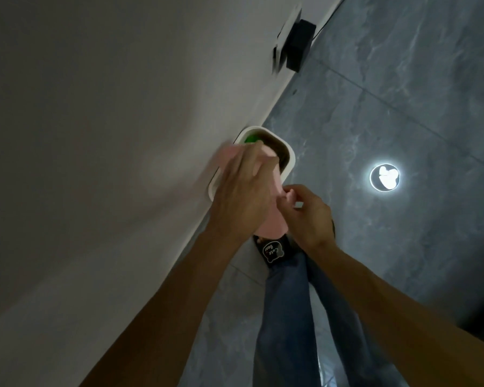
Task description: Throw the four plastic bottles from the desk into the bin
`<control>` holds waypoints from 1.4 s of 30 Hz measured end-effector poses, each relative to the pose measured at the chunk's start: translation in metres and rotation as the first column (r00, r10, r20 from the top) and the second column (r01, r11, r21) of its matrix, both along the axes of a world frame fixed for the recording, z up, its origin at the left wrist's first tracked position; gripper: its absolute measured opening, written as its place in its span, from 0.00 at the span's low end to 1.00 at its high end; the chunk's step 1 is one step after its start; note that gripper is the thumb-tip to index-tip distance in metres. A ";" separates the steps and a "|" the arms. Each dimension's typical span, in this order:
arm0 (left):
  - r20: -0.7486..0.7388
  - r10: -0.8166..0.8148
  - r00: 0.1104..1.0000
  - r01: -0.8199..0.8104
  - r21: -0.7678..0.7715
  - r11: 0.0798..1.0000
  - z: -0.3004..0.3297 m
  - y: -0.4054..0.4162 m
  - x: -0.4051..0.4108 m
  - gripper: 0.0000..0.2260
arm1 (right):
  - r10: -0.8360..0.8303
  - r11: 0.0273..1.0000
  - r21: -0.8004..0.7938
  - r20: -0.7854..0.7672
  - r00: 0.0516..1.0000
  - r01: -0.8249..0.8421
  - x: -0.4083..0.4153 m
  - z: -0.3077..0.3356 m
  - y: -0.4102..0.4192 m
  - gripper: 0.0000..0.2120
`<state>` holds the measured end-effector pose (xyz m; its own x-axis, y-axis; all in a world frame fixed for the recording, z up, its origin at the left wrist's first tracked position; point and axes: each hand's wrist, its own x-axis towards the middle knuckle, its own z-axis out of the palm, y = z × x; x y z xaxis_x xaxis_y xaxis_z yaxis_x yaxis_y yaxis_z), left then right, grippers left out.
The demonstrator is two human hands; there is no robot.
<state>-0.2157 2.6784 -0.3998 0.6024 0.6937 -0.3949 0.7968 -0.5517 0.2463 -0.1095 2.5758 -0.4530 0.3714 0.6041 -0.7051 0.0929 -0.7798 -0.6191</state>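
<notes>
A white oblong bin (290,152) stands on the floor against the wall, its dark inside showing. Something green (251,138) lies at its far end. My left hand (243,185) is closed from above on a long pink plastic item (273,222), held tilted over the bin's near half. The blur hides whether this item is a bottle or a lid. My right hand (305,213) pinches the pink item's right edge with thumb and fingertips. No other bottle is in sight.
A white wall (95,163) fills the left. A black box (301,43) on a white wall plate, with a cable, sits up the wall. My jeans-clad legs and a black slipper (273,251) stand just before the bin. The grey tile floor reflects a ceiling light (384,177).
</notes>
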 end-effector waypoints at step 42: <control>0.012 0.425 0.905 -0.424 -0.046 0.905 -0.170 -0.078 -0.023 0.30 | -0.369 0.893 -0.313 -0.098 0.924 0.323 -0.015 -0.141 0.021 0.16</control>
